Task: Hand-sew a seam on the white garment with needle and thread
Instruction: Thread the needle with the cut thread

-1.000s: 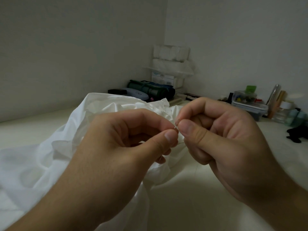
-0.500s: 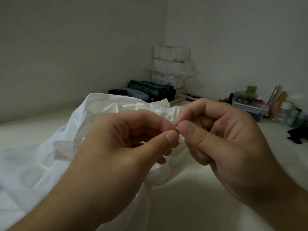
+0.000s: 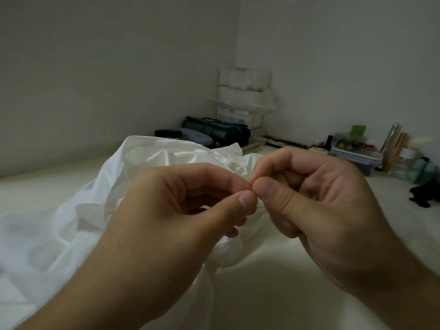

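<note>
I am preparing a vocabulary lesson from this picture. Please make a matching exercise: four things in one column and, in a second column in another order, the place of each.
Things:
1. white garment
2. rolled green mat
3. clear lidded box
4. black cloth item

Places:
A. far right edge of the surface
B. at the back, in the corner where the walls meet
C. spread at the left, under the left hand
D. by the right wall, beyond the right hand

Pairs: 1-C, 2-B, 3-D, 4-A
</note>
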The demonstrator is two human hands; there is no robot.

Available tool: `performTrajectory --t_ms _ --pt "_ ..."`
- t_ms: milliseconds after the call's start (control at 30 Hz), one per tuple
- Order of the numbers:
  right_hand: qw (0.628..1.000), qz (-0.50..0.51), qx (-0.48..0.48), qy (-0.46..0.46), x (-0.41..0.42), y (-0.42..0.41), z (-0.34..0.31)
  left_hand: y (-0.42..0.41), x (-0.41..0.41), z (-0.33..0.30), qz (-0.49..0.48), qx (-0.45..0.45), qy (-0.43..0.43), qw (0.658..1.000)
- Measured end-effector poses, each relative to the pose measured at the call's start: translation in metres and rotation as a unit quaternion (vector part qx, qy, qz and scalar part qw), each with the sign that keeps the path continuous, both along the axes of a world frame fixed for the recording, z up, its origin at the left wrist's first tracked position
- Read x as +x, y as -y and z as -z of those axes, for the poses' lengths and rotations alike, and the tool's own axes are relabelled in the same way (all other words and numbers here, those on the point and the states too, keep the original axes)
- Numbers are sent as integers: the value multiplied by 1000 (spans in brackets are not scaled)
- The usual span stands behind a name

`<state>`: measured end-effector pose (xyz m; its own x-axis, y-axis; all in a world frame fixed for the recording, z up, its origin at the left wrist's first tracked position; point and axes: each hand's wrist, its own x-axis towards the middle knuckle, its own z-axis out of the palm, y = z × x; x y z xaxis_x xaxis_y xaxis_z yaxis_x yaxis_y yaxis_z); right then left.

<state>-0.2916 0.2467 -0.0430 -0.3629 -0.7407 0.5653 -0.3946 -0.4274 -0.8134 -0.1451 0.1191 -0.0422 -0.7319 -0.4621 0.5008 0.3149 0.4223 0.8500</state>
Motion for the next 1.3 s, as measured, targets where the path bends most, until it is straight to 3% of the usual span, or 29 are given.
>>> performTrajectory --t_ms 200,500,833,1300 --pt "1000 8 2 -5 0 1 1 2 0 2 4 19 -42 999" --pt "998 33 41 -38 2 1 0 2 -2 2 -48 -74 -73 993" --pt "997 19 66 -38 4 1 2 5 -1 10 -77 -140 -22 987" --pt "997 3 69 -39 3 2 0 9 -4 9 -39 -31 -59 997"
